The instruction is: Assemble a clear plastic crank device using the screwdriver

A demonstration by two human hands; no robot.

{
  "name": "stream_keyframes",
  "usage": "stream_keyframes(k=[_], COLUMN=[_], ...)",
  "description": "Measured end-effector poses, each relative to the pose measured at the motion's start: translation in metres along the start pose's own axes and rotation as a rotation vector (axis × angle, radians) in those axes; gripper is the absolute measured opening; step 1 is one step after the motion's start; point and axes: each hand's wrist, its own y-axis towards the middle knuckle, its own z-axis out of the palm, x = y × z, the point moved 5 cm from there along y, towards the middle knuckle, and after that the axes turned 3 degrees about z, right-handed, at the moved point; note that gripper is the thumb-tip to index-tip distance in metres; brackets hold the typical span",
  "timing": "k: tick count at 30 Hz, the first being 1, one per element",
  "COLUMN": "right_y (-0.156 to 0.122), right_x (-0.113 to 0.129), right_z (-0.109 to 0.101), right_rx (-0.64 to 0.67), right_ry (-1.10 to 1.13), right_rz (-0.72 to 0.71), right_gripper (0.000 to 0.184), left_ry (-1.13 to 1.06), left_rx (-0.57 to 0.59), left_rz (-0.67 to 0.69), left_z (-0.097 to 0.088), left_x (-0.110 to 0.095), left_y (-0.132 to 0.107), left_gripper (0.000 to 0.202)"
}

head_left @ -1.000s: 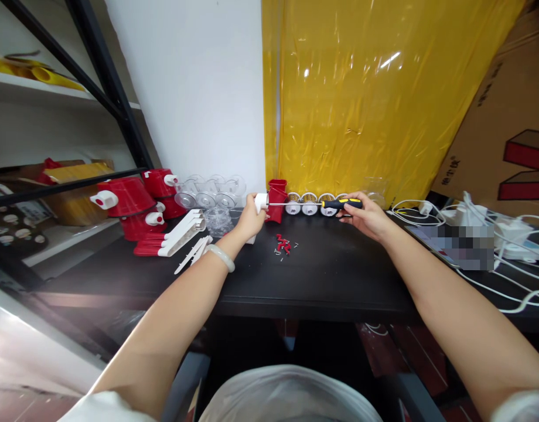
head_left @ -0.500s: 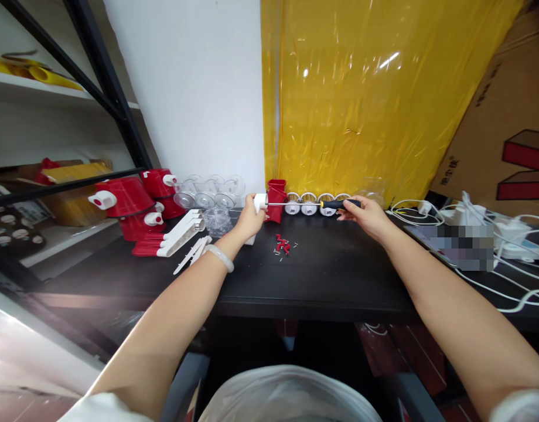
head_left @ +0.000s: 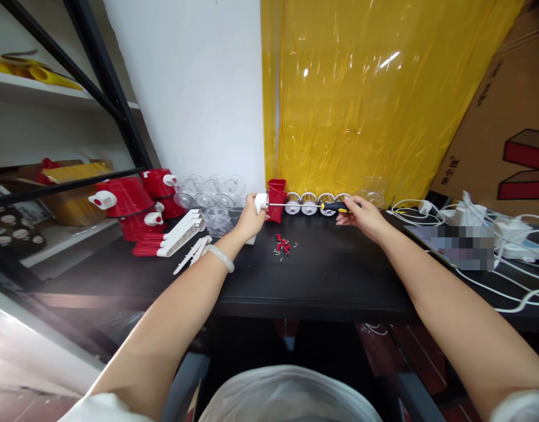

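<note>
My left hand [head_left: 250,218] is closed round a small white plastic part [head_left: 261,201], held above the black table. In my right hand [head_left: 361,215] is a screwdriver [head_left: 336,207] with a black and yellow handle, gripped by the fingers. Its long shaft lies level and points left, its tip at the white part's opening; how far it goes in is hidden. Behind the shaft stand a red plastic housing [head_left: 276,192] and a row of several white-rimmed cylinders [head_left: 309,203]. Below, small red pieces [head_left: 286,248] and loose screws [head_left: 277,252] lie on the table.
To the left are red housings with white knobs [head_left: 131,199], clear plastic discs [head_left: 208,193], and white handles with red ends [head_left: 181,232]. At right, white cables [head_left: 522,299] tangle around a tablet-like device [head_left: 440,243]. A cardboard box [head_left: 480,152] leans behind them.
The screwdriver handle has turned, showing more yellow, and my right fingers have shifted on it. My left hand and the white part stay in place.
</note>
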Motion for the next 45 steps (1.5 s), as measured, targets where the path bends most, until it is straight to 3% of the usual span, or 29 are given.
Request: stream_keyframes(k=[5, 10, 29, 45], right_y=[-0.0054, -0.0073, -0.0016, -0.0008], right_x=[0.0064, 0.0085, 0.0088, 0.0037], right_z=[0.0031, -0.0002, -0.0034, -0.0059], right_rx=[0.1, 0.153, 0.087, 0.02], right_ry=[0.18, 0.2, 0.14, -0.077], right_rz=[-0.051, -0.1, -0.09, -0.08], right_gripper=[0.058, 0.054, 0.043, 0.051], left_ry=[0.004, 0.019, 0.006, -0.012], left_rx=[0.0, -0.012, -0.016, -0.004], left_rz=[0.022, 0.029, 0.006, 0.014], left_z=[-0.0002, -0.0006, -0.0017, -0.0001], left_x=[0.0015, 0.001, 0.0041, 0.0028], left_y=[0.0013, 0.0017, 0.0021, 0.001], left_gripper=[0.046, 0.046, 0.044, 0.046])
